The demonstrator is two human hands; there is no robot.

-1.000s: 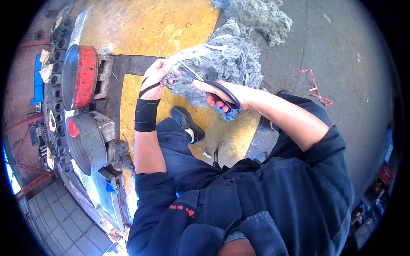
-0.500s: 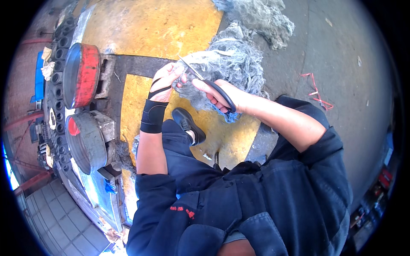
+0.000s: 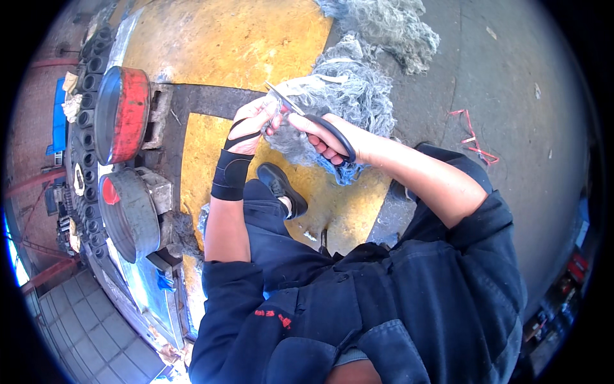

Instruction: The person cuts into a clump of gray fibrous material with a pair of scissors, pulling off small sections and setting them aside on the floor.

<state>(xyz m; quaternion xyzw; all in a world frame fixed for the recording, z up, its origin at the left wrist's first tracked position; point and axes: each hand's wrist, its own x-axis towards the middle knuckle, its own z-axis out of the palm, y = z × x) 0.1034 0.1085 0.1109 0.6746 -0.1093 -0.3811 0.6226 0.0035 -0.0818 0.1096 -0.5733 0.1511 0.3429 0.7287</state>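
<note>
My right hand point(image 3: 327, 139) grips a pair of scissors with black handles point(image 3: 339, 137), the metal blades pointing up and left. Their tips reach to the fingers of my left hand point(image 3: 251, 126), which wears a black wrist wrap point(image 3: 230, 174). Between the left fingers is pinched a wisp of grey fibre point(image 3: 276, 119). Below and beyond both hands spreads a tangled heap of grey-blue fibre point(image 3: 358, 89), with a bit of blue at its near edge. Whether the blades are parted cannot be made out.
A second fibre heap point(image 3: 403, 32) lies at the far side. Yellow floor plates point(image 3: 236, 45) sit ahead and under my shoe point(image 3: 280, 189). On the left stand a red drum point(image 3: 131, 115) and a grey drum point(image 3: 131, 217) by concrete blocks. A red strap point(image 3: 472, 137) lies at right.
My left fingers have drawn closer together around the fibre near the blades. The scissors have shifted very slightly; the heaps and drums stay where they were.
</note>
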